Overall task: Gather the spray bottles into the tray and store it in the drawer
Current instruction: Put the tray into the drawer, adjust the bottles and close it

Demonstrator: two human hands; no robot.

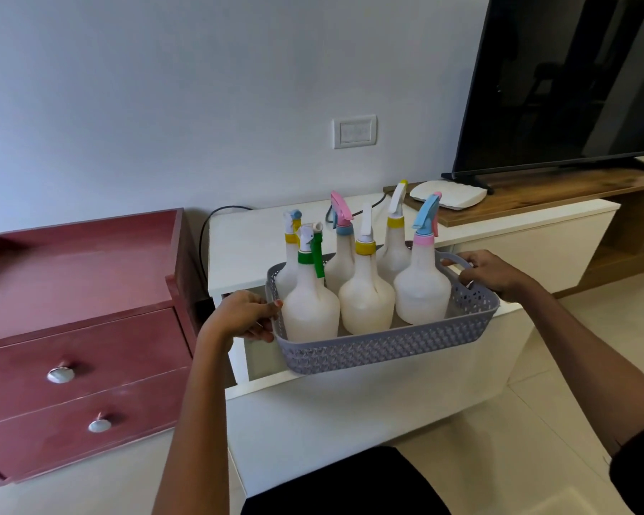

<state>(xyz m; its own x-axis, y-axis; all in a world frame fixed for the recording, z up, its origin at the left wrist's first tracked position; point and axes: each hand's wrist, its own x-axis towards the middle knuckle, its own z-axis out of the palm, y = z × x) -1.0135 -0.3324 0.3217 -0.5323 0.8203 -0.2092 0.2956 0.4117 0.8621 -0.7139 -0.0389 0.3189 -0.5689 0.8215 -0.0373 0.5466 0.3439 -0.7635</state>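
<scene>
1. Six spray bottles (367, 291) already stand upright in the grey woven-pattern tray (387, 347), in two rows of three, so the gathering looks finished; the storing step is the one in hand.
2. The left hand (244, 315) grips the tray's left end, its fingers (264, 325) curled around the rim. The right hand (493, 271) holds the right end, its fingers clenched through the handle cut-out.
3. The tray is held in the air, tilted slightly, over the open white drawer (350, 381) of the low white cabinet (246, 247).
4. The next move, as I judge it, is to lower the tray level into the drawer, let go, and push the drawer shut. The bottles are tall, so their trigger heads may not clear the cabinet top; that needs watching.
5. A tilt could tip the bottles against each other, since nothing but the low rim holds them.
6. No brand, label or writing can be read: the bottles are plain translucent white with coloured collars and triggers. The wall plate (354, 131) and the dark television (558, 79) show no legible marks either.
7. The red chest of drawers (71, 310) to the left plays no part.
</scene>
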